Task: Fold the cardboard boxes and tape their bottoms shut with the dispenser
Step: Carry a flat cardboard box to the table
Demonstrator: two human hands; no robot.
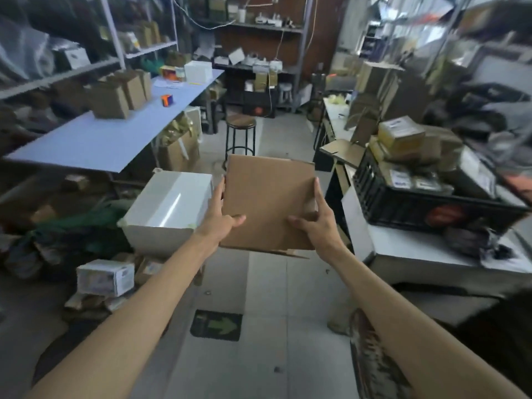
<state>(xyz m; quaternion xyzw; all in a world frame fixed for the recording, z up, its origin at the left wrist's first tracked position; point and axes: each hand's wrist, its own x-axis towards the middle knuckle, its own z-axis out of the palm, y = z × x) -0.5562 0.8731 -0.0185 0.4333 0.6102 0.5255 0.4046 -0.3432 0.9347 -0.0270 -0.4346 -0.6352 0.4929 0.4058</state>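
The long tabletop (100, 139) lies left of and beyond the flattened cardboard box (267, 203), which is held in midair. A white bin (169, 208) sits just left of it. The left hand (223, 214) and right hand (316, 223) pinch the cardboard's side edges, thumbs in front, fingers behind. The dispenser (167, 99) stands far beyond-left.
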